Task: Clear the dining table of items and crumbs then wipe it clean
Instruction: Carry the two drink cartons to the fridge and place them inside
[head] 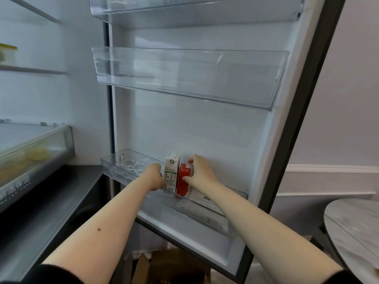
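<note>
Cartons: white carton (171, 173) with green label and barcode, red carton (183, 180) touching its right side, both upright in the lowest clear door bin (207, 210) of the open fridge door (205, 128). Left hand (152, 178) is on the white carton's left side, fingers hidden behind it, looks clamped on it but grip not fully visible. Right hand (200, 173) is clamped on the red carton, thumb on the front face, fingers over the top and back. Both forearms bare, dark sleeves at the bottom edge. Same bin, right of the cartons, holds a flat clear packet with a barcode sticker (206, 198); left end has a clear moulded insert (128, 167). Middle door bin (190, 78) and top door bin (194, 9) sit above. Fridge interior on the left: glass shelves, a yellow-lidded container (7, 55) on one shelf, a clear drawer (34, 152) with yellowish contents, blurred. Round marble dining table (354, 228) edge at lower right, well apart from the cartons. Cardboard box (164, 267) on the floor under the door.
</note>
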`<action>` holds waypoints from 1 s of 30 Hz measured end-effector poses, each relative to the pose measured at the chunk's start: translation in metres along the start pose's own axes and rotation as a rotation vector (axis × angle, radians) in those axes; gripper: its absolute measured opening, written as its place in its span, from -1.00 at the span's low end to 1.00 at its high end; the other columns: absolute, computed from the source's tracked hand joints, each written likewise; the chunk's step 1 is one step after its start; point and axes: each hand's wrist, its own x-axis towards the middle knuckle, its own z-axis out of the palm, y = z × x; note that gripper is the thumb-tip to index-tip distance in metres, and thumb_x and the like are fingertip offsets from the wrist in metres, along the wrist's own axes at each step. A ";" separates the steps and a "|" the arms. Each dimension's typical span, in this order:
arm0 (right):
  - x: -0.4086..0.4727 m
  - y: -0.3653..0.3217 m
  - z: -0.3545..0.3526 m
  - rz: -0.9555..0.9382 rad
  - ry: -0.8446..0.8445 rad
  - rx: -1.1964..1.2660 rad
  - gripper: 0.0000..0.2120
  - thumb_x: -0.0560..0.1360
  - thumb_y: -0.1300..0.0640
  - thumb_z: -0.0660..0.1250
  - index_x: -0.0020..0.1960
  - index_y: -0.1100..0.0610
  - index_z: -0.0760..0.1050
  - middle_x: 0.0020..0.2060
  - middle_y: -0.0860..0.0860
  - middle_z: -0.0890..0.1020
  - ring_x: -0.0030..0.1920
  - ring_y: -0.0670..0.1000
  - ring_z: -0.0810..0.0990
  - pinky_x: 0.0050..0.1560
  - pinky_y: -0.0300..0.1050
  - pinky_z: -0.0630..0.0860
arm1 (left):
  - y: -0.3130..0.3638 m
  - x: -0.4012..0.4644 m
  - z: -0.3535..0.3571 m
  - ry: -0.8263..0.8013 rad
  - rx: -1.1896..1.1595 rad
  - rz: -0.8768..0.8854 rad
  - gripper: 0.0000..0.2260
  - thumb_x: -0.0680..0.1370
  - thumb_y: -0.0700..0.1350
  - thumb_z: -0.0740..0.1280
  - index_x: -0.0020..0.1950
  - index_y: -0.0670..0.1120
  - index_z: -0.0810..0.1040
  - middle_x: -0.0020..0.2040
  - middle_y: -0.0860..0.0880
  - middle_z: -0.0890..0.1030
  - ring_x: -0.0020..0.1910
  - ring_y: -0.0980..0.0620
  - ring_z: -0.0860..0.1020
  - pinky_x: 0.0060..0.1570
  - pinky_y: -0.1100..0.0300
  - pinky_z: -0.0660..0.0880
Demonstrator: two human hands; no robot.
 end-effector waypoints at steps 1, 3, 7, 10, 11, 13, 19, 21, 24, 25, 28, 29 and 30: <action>-0.002 0.000 -0.002 -0.004 0.003 -0.017 -0.54 0.40 0.20 0.42 0.25 0.20 0.35 0.21 0.09 0.42 0.17 0.05 0.43 0.07 -0.21 0.34 | 0.001 -0.001 0.001 0.023 -0.008 -0.001 -0.69 0.43 -0.29 0.40 -0.09 -0.06 0.28 -0.01 -0.12 0.46 -0.06 -0.07 0.46 -0.06 0.11 0.49; -0.007 0.001 -0.007 -0.024 0.021 -0.053 -0.55 0.41 0.20 0.41 0.25 0.20 0.36 0.21 0.08 0.43 0.18 0.05 0.44 0.08 -0.19 0.36 | 0.003 -0.007 0.002 0.058 -0.010 0.005 -0.67 0.44 -0.28 0.40 0.00 -0.09 0.26 -0.01 -0.12 0.46 -0.07 -0.09 0.47 -0.07 0.08 0.52; -0.023 0.005 -0.020 -0.106 0.145 -0.104 -0.68 0.49 0.16 0.31 0.23 0.16 0.40 0.19 0.03 0.46 0.17 0.02 0.45 -0.02 -0.21 0.34 | 0.010 -0.019 0.008 0.191 -0.078 -0.005 -0.49 0.47 -0.30 0.35 0.31 -0.27 0.15 -0.01 -0.21 0.51 -0.13 -0.10 0.48 -0.23 0.12 0.47; -0.038 0.012 -0.035 -0.211 0.269 -0.142 -0.74 0.52 0.19 0.24 0.20 0.15 0.46 0.15 0.01 0.51 0.17 0.02 0.47 0.02 -0.17 0.37 | 0.019 -0.033 0.015 0.408 -0.159 0.012 -0.58 0.47 -0.31 0.30 0.22 -0.26 0.15 0.05 -0.26 0.49 -0.15 -0.13 0.46 -0.27 0.11 0.39; -0.043 0.014 -0.040 -0.242 0.310 -0.153 -0.75 0.52 0.22 0.23 0.18 0.15 0.47 0.14 0.01 0.53 0.15 0.01 0.47 0.02 -0.18 0.37 | 0.023 -0.037 0.018 0.472 -0.148 0.023 -0.62 0.47 -0.30 0.29 0.17 -0.23 0.17 0.06 -0.26 0.48 -0.13 -0.17 0.47 -0.23 0.04 0.40; -0.053 0.018 -0.049 -0.288 0.416 -0.154 -0.79 0.50 0.25 0.25 0.12 0.16 0.51 0.07 0.02 0.56 0.08 0.00 0.50 -0.01 -0.19 0.41 | 0.032 -0.046 0.023 0.560 -0.140 0.053 -0.71 0.49 -0.26 0.27 0.07 -0.16 0.17 0.02 -0.24 0.49 -0.09 -0.27 0.52 -0.16 -0.04 0.42; -0.083 0.037 -0.080 -0.307 0.779 -0.203 -0.88 0.37 0.25 0.40 -0.11 0.11 0.55 -0.17 -0.02 0.57 -0.11 0.03 0.51 -0.09 -0.18 0.33 | 0.078 -0.071 0.043 0.640 -0.197 0.254 -0.78 0.46 -0.24 0.25 0.03 -0.16 0.25 -0.11 -0.17 0.51 -0.14 -0.21 0.49 -0.20 0.05 0.37; -0.089 0.048 -0.087 -0.261 0.819 -0.220 -0.87 0.37 0.22 0.40 -0.10 0.08 0.56 -0.10 -0.03 0.56 -0.02 0.00 0.46 -0.02 -0.18 0.24 | 0.090 -0.077 0.055 0.521 -0.195 0.345 -0.84 0.46 -0.21 0.26 -0.03 -0.12 0.30 -0.20 -0.09 0.51 -0.18 -0.14 0.47 -0.23 0.09 0.36; -0.098 0.062 -0.091 -0.242 0.774 -0.288 -0.87 0.38 0.19 0.40 -0.08 0.07 0.58 0.01 -0.01 0.57 0.12 -0.04 0.37 0.10 -0.13 0.20 | 0.106 -0.092 0.075 0.289 -0.070 0.444 -0.87 0.51 -0.08 0.27 -0.18 -0.11 0.41 -0.31 0.01 0.50 -0.25 -0.07 0.51 -0.24 0.09 0.43; -0.100 0.066 -0.091 -0.246 0.756 -0.301 -0.88 0.38 0.19 0.40 -0.08 0.07 0.59 0.03 -0.01 0.57 0.15 -0.04 0.37 0.14 -0.11 0.19 | 0.108 -0.095 0.081 0.239 -0.026 0.459 -0.83 0.51 -0.05 0.26 -0.24 -0.09 0.41 -0.33 0.01 0.49 -0.27 -0.06 0.49 -0.26 0.10 0.41; -0.108 0.071 -0.092 -0.247 0.719 -0.303 -0.88 0.40 0.21 0.38 -0.07 0.08 0.58 0.07 0.00 0.56 0.19 -0.04 0.36 0.19 -0.12 0.18 | 0.110 -0.106 0.092 0.134 0.070 0.446 -0.73 0.51 -0.01 0.26 -0.37 -0.04 0.36 -0.36 0.01 0.48 -0.31 -0.01 0.45 -0.31 0.16 0.34; -0.108 0.071 -0.092 -0.241 0.714 -0.300 -0.87 0.40 0.22 0.37 -0.06 0.08 0.58 0.08 0.00 0.56 0.20 -0.04 0.36 0.20 -0.12 0.18 | 0.109 -0.107 0.094 0.110 0.100 0.437 -0.71 0.51 -0.01 0.26 -0.39 -0.04 0.35 -0.36 0.00 0.49 -0.32 0.00 0.45 -0.31 0.17 0.34; -0.111 0.071 -0.093 -0.232 0.709 -0.293 -0.86 0.40 0.22 0.37 -0.05 0.09 0.58 0.09 0.00 0.55 0.21 -0.03 0.36 0.21 -0.13 0.18 | 0.106 -0.110 0.095 0.093 0.124 0.430 -0.71 0.51 -0.02 0.27 -0.40 -0.04 0.35 -0.36 -0.02 0.50 -0.32 -0.01 0.45 -0.31 0.17 0.33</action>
